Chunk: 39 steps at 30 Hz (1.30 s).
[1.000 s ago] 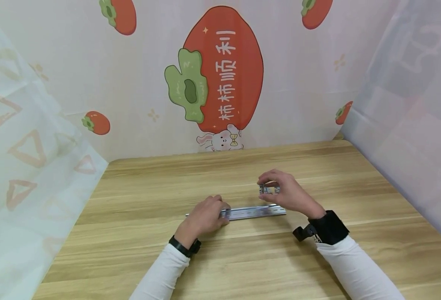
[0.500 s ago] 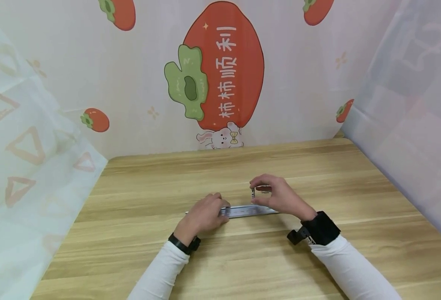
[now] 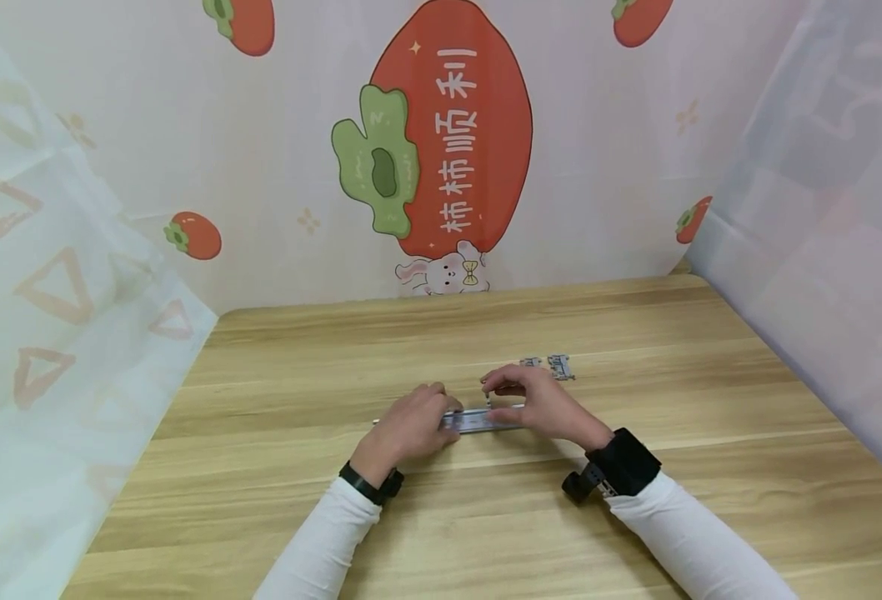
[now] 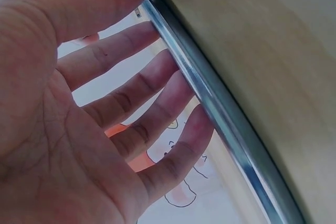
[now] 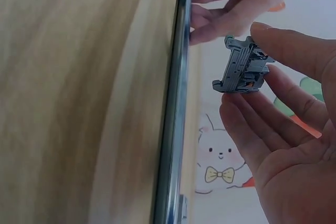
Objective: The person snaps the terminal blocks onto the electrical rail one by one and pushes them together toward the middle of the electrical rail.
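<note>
left hand (image 3: pixel 411 425): clamped on the metal rail (image 3: pixel 473 421), thumb along the near edge, fingertips at the far edge. right hand (image 3: pixel 546 407): thumb and fingers pinch a small grey block (image 5: pixel 244 66) just above the rail. the two hands are apart, with a short bare stretch of rail between them.

edges and clearance: the right wrist view shows a narrow gap between the block and the rail; the two are not touching. the block's hooked feet face the rail. the rail's left end projects just past the left hand; its right end is hidden by the right hand. the rail lies lengthwise across the work area, well apart from the table's back edge and from both side sheets. behind the right hand, two further grey pieces lie on the surface: the left piece (image 3: pixel 531 362), partly hidden by the hand, and the right piece (image 3: pixel 560 367), in fuller view. they are near each other and apart from the rail.

surface and room: the table (image 3: pixel 448 517) has a light wood grain and rounded back corners. a pale backdrop (image 3: pixel 261 167) stands behind it, printed with red fruit, green leaves, white characters and a rabbit. the left sheet (image 3: pixel 58 275) bears reddish triangles; the right sheet (image 3: pixel 831 167) is greyish with faint shapes. both wrists carry black straps over white sleeves.
</note>
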Motion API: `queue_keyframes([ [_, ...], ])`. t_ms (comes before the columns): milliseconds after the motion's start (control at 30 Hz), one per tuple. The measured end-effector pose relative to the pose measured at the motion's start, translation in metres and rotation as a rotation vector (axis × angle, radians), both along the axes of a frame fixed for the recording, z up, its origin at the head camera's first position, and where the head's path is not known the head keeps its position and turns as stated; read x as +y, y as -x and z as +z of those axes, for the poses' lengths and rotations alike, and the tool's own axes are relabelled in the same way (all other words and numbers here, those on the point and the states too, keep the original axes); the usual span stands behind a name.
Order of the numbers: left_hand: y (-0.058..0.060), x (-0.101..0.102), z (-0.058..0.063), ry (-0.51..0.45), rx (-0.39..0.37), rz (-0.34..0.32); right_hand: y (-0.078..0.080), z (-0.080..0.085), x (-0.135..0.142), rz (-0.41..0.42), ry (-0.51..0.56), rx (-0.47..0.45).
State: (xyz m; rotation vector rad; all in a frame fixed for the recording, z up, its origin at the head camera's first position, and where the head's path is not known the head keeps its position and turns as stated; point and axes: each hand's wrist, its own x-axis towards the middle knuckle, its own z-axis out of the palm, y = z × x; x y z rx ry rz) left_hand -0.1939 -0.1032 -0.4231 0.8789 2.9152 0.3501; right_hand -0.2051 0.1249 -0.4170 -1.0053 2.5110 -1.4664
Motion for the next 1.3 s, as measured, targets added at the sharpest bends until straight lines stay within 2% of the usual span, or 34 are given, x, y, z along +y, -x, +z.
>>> queue_keyframes([
  [100, 0.001, 0.000, 0.002, 0.005, -0.004, -0.002, -0.006, 0.008, -0.005, -0.004, 0.012, -0.040],
  [167, 0.001, 0.000, 0.003, 0.005, -0.002, -0.004, -0.005, 0.005, -0.007, -0.005, 0.014, -0.051],
  [567, 0.001, -0.003, 0.006, -0.009, -0.010, -0.003, -0.006, 0.008, -0.016, 0.021, 0.024, -0.050],
  [733, 0.002, -0.003, 0.007, -0.012, -0.009, -0.005, 0.001, -0.003, -0.017, -0.004, 0.023, -0.095],
  [900, 0.003, -0.003, 0.006, -0.015, -0.016, -0.004, 0.009, -0.016, -0.015, 0.000, 0.009, -0.097],
  [1300, 0.001, -0.003, 0.005, -0.024, -0.027, -0.001, 0.009, -0.022, -0.015, 0.027, -0.021, -0.067],
])
